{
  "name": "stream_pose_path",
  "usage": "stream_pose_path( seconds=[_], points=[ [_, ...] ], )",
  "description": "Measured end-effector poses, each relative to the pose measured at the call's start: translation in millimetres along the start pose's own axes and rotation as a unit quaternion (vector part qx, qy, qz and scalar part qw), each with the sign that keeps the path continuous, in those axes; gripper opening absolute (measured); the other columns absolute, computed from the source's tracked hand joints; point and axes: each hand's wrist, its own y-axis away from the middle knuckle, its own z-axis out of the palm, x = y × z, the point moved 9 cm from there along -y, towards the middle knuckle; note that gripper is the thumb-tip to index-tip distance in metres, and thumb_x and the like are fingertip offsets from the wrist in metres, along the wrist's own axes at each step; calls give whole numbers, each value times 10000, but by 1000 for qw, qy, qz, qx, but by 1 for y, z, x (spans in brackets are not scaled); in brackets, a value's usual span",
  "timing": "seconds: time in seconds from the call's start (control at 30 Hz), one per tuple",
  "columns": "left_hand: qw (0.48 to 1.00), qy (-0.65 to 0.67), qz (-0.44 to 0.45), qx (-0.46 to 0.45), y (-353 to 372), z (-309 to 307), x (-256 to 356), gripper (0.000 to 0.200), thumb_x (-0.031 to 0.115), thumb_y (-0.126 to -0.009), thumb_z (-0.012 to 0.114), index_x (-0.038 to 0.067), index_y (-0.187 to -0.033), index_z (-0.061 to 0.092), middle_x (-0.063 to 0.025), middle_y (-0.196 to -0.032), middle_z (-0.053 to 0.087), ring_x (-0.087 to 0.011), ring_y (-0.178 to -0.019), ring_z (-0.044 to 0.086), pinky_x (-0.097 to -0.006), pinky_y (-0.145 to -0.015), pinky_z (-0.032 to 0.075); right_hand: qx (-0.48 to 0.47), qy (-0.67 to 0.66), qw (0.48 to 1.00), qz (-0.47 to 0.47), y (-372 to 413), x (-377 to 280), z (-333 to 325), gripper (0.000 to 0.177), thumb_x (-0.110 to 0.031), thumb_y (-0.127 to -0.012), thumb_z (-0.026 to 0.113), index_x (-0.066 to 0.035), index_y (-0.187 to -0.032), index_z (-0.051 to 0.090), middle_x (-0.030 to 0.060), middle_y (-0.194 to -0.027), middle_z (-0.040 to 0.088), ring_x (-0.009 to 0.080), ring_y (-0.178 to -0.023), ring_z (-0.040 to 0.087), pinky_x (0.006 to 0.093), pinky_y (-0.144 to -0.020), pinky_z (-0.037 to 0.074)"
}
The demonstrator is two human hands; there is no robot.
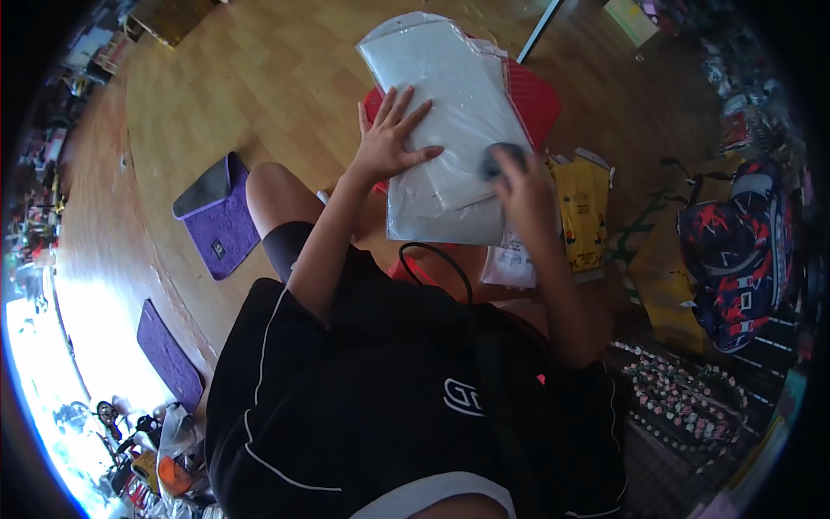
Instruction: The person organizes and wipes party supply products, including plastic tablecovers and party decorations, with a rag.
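Note:
White sheets in clear plastic sleeves (458, 95) lie stacked at slightly different angles on a red surface (536, 99), which shows past their right and left edges. My left hand (393, 143) rests flat on the upper sleeve with its fingers spread. At the right edge of the stack, my right hand (523, 186) is closed around a small dark rounded object (501, 162). Motion blurs that hand, and I cannot make out the object's kind. It appears to be against or just over the plastic.
Yellow printed packages (584, 208) and a white packet (510, 266) lie to the right. Farther right are a dark red-patterned backpack (735, 251) and strings of pink and white flowers (683, 402). Purple mats (226, 233) lie on the wooden floor (233, 95) at left.

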Motion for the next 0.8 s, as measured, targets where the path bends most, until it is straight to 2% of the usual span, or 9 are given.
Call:
stream_pose_path(
  seconds=[0.13, 0.2, 0.27, 0.33, 0.4, 0.5, 0.67, 0.73, 0.8],
  points=[
    [1000, 5, -14, -11, 0, 3, -1, 756, 648, -645, 527, 232, -1264, 404, -100, -1384, 226, -300, -1291, 145, -630, -952, -12, 109, -56, 986, 117, -10, 38, 0, 374, -95, -707, 597, -116, -1078, 555, 156, -961, 511, 348, -811, 551, 392, -710, 457],
    [1000, -10, -4, -15, 0, 6, -2, 762, 647, -647, 526, 226, -1268, 396, -100, -1385, 222, -297, -1292, 141, -631, -953, -8, 18, -24, 999, 15, -20, -24, 33, 357, -135, -693, 606, -99, -1046, 561, 149, -897, 520, 321, -759, 566, 401, -646, 472],
    [1000, 6, 9, -17, 1, 7, -7, 775, 649, -645, 526, 215, -1273, 391, -100, -1383, 226, -295, -1294, 133, -631, -953, -7, 44, -27, 996, -68, 6, -73, 23, 324, -157, -695, 609, -117, -1015, 577, 138, -894, 525, 313, -735, 573, 405, -619, 473],
    [999, 28, 5, -18, -1, 2, -3, 780, 649, -640, 529, 212, -1271, 393, -97, -1383, 227, -289, -1295, 135, -634, -951, -4, 42, -52, 997, -43, 3, -47, 13, 302, -161, -703, 603, -123, -1002, 583, 136, -881, 524, 308, -746, 574, 406, -620, 472],
    [1000, 7, -5, -24, 1, 3, -3, 776, 651, -634, 531, 217, -1265, 404, -100, -1383, 227, -288, -1294, 141, -638, -948, 0, 57, 45, 994, 77, -10, -7, 3, 288, -173, -707, 600, -129, -992, 588, 135, -875, 526, 312, -754, 572, 408, -634, 470],
    [999, 24, -20, -22, -2, 2, -5, 918, 667, -602, 546, 121, -1304, 315, -107, -1379, 233, -281, -1293, 149, -641, -945, 4, 54, 37, 992, 108, -52, 12, 12, 305, -185, -731, 586, -111, -1026, 579, 150, -892, 545, 326, -763, 565, 383, -672, 464],
    [999, 30, -22, 0, 3, 5, -9, 1100, 638, -565, 596, -3, -1332, 140, -151, -1363, 245, -264, -1297, 151, -623, -954, 6, -12, -36, 999, -31, -71, -66, 37, 250, -160, -747, 568, -94, -986, 596, 155, -899, 555, 332, -771, 567, 375, -667, 468],
    [998, 43, -36, -10, 3, 4, -8, 1131, 648, -537, 606, -13, -1329, 142, -185, -1364, 216, -282, -1296, 146, -622, -955, 28, 29, -108, 992, -60, -58, -61, 27, 283, -169, -712, 591, -108, -988, 597, 138, -893, 563, 310, -773, 576, 374, -654, 477],
    [997, 54, -53, 11, 5, -4, -1, 1111, 641, -558, 597, -16, -1328, 139, -204, -1365, 195, -302, -1293, 141, -612, -961, 48, 20, -129, 991, -21, -53, -44, 17, 297, -165, -712, 593, -121, -1006, 599, 133, -880, 572, 305, -774, 580, 372, -651, 475]
  ],
)
